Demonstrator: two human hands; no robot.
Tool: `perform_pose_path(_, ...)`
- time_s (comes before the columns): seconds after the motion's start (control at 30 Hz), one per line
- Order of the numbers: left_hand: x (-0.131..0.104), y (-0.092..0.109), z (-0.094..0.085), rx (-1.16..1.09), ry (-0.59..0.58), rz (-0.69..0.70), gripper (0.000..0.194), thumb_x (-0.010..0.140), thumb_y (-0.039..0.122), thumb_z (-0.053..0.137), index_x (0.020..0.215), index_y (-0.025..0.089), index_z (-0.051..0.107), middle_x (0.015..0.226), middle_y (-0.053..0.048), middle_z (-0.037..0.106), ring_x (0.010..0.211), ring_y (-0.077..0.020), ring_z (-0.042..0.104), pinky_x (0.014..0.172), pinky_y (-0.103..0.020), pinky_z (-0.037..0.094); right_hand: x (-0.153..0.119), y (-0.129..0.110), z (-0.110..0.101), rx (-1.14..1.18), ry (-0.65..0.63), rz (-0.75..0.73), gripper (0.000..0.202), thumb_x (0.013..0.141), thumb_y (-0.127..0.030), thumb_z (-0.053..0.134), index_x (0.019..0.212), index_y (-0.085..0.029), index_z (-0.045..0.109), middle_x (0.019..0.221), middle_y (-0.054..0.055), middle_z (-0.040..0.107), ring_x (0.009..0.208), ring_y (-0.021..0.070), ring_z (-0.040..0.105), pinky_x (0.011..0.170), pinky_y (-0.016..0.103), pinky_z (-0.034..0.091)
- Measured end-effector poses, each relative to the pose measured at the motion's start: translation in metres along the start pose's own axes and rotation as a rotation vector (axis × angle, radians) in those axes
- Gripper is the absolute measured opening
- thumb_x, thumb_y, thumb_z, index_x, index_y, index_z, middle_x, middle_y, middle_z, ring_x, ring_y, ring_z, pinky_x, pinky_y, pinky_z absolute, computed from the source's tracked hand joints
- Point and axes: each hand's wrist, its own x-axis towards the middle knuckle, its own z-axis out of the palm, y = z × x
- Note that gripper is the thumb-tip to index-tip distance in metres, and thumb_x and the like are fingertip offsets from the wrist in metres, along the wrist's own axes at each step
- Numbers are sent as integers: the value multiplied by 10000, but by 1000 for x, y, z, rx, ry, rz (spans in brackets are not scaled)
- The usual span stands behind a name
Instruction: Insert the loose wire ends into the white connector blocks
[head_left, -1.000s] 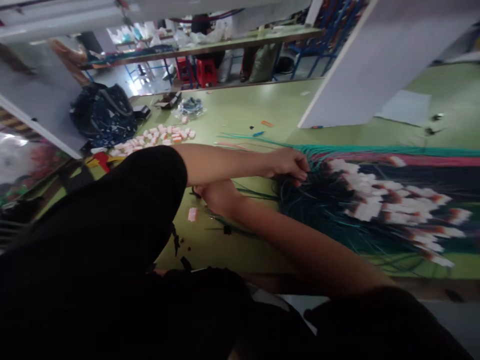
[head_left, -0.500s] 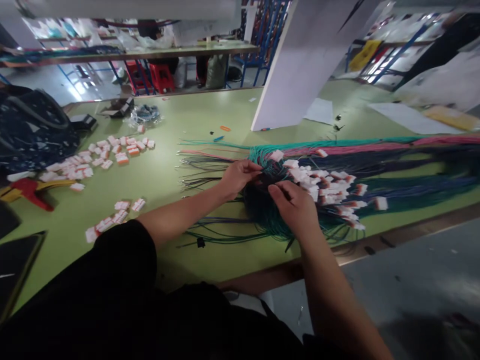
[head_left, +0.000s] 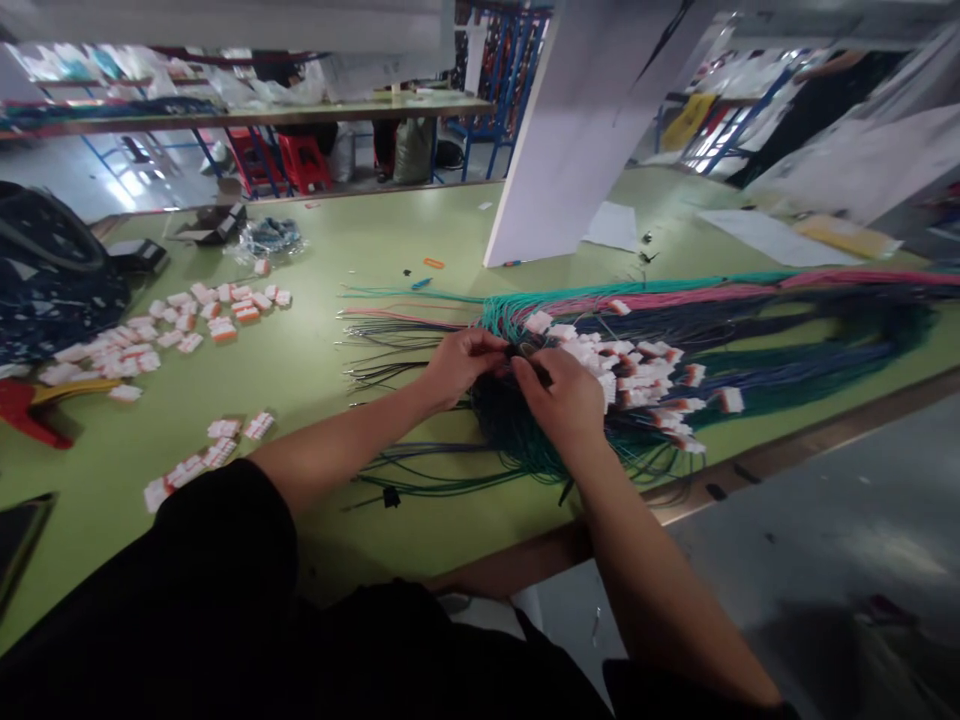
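My left hand (head_left: 466,366) reaches over a wire bundle, its thumb and forefinger pinched together. Close beside it on the right, my right hand (head_left: 564,400) is closed, thumb against curled fingers. The fingertips of both hands nearly meet at a small dark spot, and what they grip is too dark to make out. Beneath and around them lie dark green wires (head_left: 510,435). White-and-orange connectors (head_left: 649,375) are heaped on the wires just right of my right hand. Thin wire ends with metal tips (head_left: 375,375) fan out to the left of my left hand.
Loose white-and-orange connectors (head_left: 154,325) lie on the green table (head_left: 337,235) at left, near red-and-yellow pliers or cutters (head_left: 45,405). A dark patterned bag (head_left: 56,270) sits at the left edge. A white upright panel (head_left: 555,140) stands behind the wires. A person stands far right.
My right hand has come closer to my left, so the fingertips now almost touch. The whole view has shifted slightly, with the table's things appearing further left.
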Motion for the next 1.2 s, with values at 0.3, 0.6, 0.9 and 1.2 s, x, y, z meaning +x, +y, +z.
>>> perform_pose_path(0.3, -1, 8, 0, -45, -67, -50, 177, 570, 28, 709, 707, 102, 626, 579, 34, 629, 540, -75, 569, 619, -234, 450, 12, -5, -4, -90, -175, 152, 252, 837, -375, 431, 670, -210, 525, 733, 45, 586, 665, 169, 495, 520, 258, 236)
perform_pose_path(0.6, -3, 12, 5, 12, 69, 14, 80, 667, 117, 649, 606, 119, 597, 481, 50, 551, 466, -62, 500, 538, -207, 394, 16, 0, -8, -43, -241, -69, 281, 847, -276, 386, 1009, -177, 594, 959, 123, 665, 856, 249, 572, 631, 310, 378)
perform_pose_path(0.9, 1, 11, 5, 5, 49, -9, 113, 669, 135, 679, 620, 116, 580, 463, 46, 560, 446, -65, 518, 544, -211, 409, 23, 15, 21, 249, 105, -105, 226, 810, -243, 439, 710, -220, 640, 824, 67, 672, 839, 204, 579, 772, 343, 439)
perform_pose_path(1.2, 18, 7, -14, -192, -143, -158, 379, 480, 137, 830, 751, 101, 567, 576, 21, 599, 468, -87, 540, 472, -224, 412, 32, 9, 27, 651, 12, 41, 211, 701, -195, 503, 779, -220, 697, 816, 13, 700, 822, 186, 617, 811, 358, 461)
